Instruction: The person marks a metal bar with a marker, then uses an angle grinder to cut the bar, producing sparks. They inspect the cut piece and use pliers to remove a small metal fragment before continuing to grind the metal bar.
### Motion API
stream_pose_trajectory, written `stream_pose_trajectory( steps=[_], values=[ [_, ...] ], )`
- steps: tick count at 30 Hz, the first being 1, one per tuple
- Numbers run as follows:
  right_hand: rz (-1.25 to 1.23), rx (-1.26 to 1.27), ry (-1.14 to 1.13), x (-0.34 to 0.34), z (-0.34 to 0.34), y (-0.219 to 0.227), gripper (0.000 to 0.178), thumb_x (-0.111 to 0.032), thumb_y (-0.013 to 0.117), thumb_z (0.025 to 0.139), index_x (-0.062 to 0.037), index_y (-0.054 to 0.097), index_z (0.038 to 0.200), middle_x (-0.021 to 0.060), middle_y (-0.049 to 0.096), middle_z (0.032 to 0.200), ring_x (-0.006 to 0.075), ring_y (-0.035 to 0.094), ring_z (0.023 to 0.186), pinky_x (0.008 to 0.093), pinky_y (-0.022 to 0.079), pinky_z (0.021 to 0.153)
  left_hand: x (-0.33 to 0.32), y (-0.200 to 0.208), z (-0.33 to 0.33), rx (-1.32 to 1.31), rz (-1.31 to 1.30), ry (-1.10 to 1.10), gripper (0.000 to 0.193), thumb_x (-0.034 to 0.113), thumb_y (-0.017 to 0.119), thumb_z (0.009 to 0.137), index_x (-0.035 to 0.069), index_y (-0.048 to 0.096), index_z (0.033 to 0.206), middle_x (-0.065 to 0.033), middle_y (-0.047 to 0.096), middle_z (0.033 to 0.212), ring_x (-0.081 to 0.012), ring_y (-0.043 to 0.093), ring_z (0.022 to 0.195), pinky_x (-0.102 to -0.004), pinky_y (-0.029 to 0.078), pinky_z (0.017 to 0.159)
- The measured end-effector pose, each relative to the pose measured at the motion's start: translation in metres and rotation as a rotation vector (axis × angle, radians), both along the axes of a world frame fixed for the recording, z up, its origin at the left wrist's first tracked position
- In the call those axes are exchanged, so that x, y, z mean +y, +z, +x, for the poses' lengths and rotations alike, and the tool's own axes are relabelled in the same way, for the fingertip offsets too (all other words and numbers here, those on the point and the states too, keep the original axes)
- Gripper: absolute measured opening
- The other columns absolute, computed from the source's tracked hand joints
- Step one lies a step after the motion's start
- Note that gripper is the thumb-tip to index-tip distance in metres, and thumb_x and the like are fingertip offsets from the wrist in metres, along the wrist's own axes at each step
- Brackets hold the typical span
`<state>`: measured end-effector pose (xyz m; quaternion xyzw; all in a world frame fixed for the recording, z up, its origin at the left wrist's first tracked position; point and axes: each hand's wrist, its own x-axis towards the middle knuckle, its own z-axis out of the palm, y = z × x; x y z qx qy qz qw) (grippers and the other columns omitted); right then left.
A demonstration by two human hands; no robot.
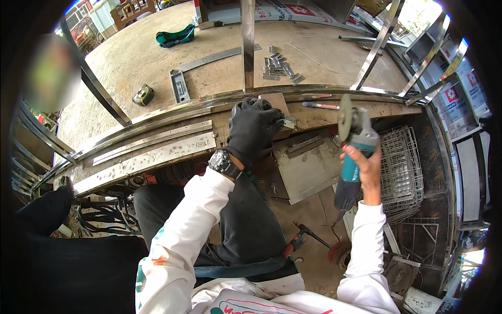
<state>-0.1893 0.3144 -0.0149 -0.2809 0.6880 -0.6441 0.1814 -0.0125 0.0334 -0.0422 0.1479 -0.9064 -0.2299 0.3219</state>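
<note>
My left hand (252, 125), in a black glove, is closed on a small metal piece (288, 123) at the bench's front edge. A brown block (275, 103) lies beside the glove, partly hidden by it. My bare right hand (368, 168) grips a teal and black angle grinder (349, 175) by its body, to the right of the metal piece. The grinder's disc (345, 118) stands upright, apart from the piece. Whether it spins I cannot tell.
A shiny metal frame (248, 47) crosses the bench. Behind it are several small metal pieces (277, 68), a metal square (217, 57) and a tape measure (143, 95). Markers (320, 105) lie near the grinder. Below are a wire basket (401, 167) and a torch (312, 235). Another person's leg (49, 206) is left.
</note>
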Motion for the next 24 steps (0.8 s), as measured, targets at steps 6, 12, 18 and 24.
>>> stream_pose_trajectory(
  steps=[6,12,18,24],
  values=[
    [0.050,-0.133,0.028,-0.018,0.032,-0.037,0.083,-0.026,0.097,0.078,-0.0019,0.047,0.140,0.0101,0.067,0.106,0.0188,0.071,0.080,0.0337,0.061,0.072,0.017,-0.014,-0.011,0.099,-0.081,0.142,0.020,0.037,0.079,0.084,0.019,0.080,0.094,-0.0043,0.068,0.104,-0.0350,0.059,0.112,-0.0526,0.041,0.101],
    [0.063,-0.290,0.043,-0.020,0.044,-0.046,0.079,-0.026,0.096,0.079,-0.0015,0.047,0.136,0.0118,0.067,0.106,0.0213,0.072,0.076,0.0353,0.062,0.069,0.016,-0.013,-0.010,0.049,0.018,0.044,0.029,0.042,0.082,0.081,0.017,0.078,0.094,-0.0044,0.067,0.106,-0.0360,0.057,0.115,-0.0536,0.042,0.100],
    [0.056,-0.320,0.048,-0.019,0.046,-0.048,0.080,-0.026,0.095,0.079,-0.0014,0.047,0.137,0.0124,0.067,0.106,0.0222,0.072,0.074,0.0358,0.062,0.068,0.027,-0.007,-0.010,-0.062,-0.206,0.103,0.038,0.044,0.085,0.081,0.018,0.075,0.107,-0.0039,0.065,0.106,-0.0343,0.060,0.113,-0.0495,0.044,0.096],
    [0.092,-0.274,0.075,-0.022,0.045,-0.050,0.080,-0.034,0.093,0.079,-0.0020,0.049,0.138,0.0156,0.070,0.097,0.0240,0.075,0.074,0.0379,0.065,0.066,0.034,-0.011,-0.008,-0.065,-0.116,0.170,0.036,0.043,0.084,0.083,0.017,0.076,0.106,-0.0049,0.065,0.107,-0.0353,0.060,0.114,-0.0491,0.044,0.097]
  ],
)
